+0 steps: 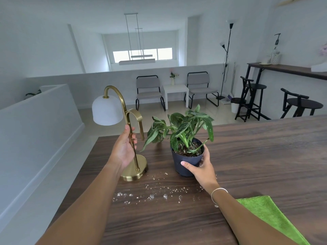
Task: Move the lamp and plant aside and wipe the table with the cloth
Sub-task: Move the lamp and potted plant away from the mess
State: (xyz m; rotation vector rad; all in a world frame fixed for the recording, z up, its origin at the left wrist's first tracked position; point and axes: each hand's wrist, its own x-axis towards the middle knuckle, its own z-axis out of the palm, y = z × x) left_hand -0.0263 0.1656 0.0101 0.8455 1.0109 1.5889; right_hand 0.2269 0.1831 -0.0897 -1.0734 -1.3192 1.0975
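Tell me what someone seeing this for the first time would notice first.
Likely the left hand gripping the brass lamp with a white dome shade near the dark wooden table's left edge, and the right hand around the leafy plant's black pot beside it. Then the white crumbs scattered nearer the person.

Bare table (pixel 265 152) fills the right half of the frame, open for a hand; lamp (pixel 131 138) and plant (pixel 187 144) block centre left; crumbs (pixel 154 193) lie below them; cloth (pixel 270 214) covers the lower right.
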